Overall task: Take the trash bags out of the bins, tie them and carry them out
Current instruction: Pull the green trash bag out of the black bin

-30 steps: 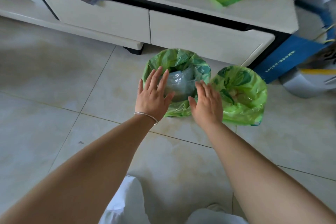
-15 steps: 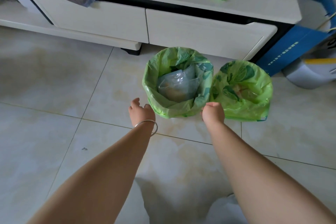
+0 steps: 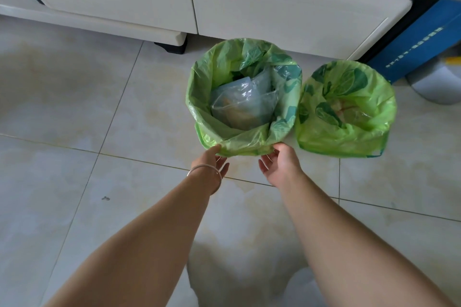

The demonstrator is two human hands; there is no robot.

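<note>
Green trash bag (image 3: 245,137) lines the nearer bin on the floor before the cabinet (image 3: 274,15). Your left hand (image 3: 212,161) and right hand (image 3: 280,159) touch its folded-over near hem, fingers relaxed, nothing gripped. Hook fingers beneath the hem; peel upward evenly.

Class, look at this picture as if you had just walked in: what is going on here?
A person reaches down to the nearer of two bins lined with green printed plastic trash bags. The left hand and the right hand touch the lower folded-over edge of the left trash bag, which still sits in its bin with a clear plastic bag inside. The right trash bag is untouched. Both stand on the tiled floor before a white cabinet.
</note>
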